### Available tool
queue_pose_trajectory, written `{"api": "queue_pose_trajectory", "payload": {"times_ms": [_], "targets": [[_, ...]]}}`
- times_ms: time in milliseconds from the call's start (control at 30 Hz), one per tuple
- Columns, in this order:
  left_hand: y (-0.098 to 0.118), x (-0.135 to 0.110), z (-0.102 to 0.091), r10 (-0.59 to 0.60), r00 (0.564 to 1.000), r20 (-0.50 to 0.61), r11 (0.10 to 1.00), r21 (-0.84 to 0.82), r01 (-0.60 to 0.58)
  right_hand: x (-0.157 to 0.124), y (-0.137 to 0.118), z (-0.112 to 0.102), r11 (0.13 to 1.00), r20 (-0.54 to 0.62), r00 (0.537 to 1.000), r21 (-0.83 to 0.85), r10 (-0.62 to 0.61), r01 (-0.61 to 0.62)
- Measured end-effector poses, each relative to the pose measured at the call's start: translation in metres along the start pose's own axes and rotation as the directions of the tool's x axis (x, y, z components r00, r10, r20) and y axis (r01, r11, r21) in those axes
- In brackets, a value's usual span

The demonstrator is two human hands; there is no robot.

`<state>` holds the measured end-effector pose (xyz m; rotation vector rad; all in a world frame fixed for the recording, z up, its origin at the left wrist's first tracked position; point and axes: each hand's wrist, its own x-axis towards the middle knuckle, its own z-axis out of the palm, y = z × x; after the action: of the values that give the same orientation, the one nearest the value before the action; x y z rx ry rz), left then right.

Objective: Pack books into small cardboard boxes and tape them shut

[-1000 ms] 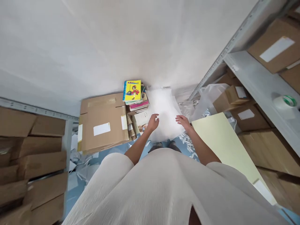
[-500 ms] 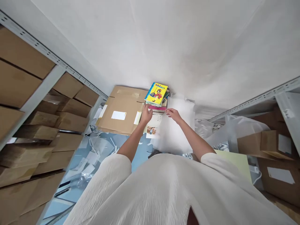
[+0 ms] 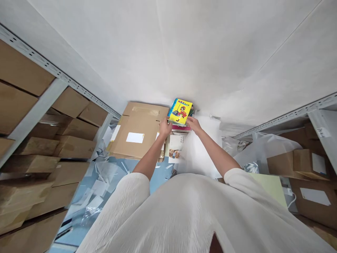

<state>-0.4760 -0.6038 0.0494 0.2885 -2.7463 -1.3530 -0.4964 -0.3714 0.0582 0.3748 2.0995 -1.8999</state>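
A yellow picture book [image 3: 180, 111] with a blue spine and a red-clad figure on its cover tops a stack of books. My left hand [image 3: 165, 127] is closed at its lower left corner. At its lower right edge, the fingers of my right hand [image 3: 194, 123] are closed on the side of the same book. Beneath it shows a book with a pink edge [image 3: 181, 128]. Nearer to me lies a pale book [image 3: 176, 147] with a drawing of figures on its cover. My fingertips are partly hidden by my hands.
Flattened cardboard boxes [image 3: 143, 123] with white labels lie left of the books. White wrapping sheets [image 3: 205, 147] lie to the right. Shelves of cartons [image 3: 71, 105] stand at left; more cartons [image 3: 304, 163] sit at right. Paper scraps [image 3: 105, 172] litter the blue floor.
My right hand has come in from the right to the yellow book's edge. My left hand has closed at its lower left corner. The view has shifted slightly.
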Motion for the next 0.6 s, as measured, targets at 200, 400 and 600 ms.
{"api": "queue_pose_trajectory", "payload": {"times_ms": [200, 400, 600], "targets": [[-0.008, 0.012, -0.004, 0.052, 0.998, -0.035, 0.992, -0.109, -0.056, 0.000, 0.002, 0.006, 1.000, -0.063, 0.998, 0.017, 0.014, -0.013], [-0.012, 0.014, -0.007, 0.061, 0.995, 0.074, 0.993, -0.102, -0.054, -0.001, 0.003, 0.013, 0.998, -0.099, 0.995, 0.055, 0.021, -0.016], [-0.013, 0.011, -0.006, 0.137, 0.986, 0.095, 0.983, -0.133, -0.123, 0.004, 0.006, 0.016, 1.000, -0.200, 0.980, -0.002, 0.020, -0.021]]}}
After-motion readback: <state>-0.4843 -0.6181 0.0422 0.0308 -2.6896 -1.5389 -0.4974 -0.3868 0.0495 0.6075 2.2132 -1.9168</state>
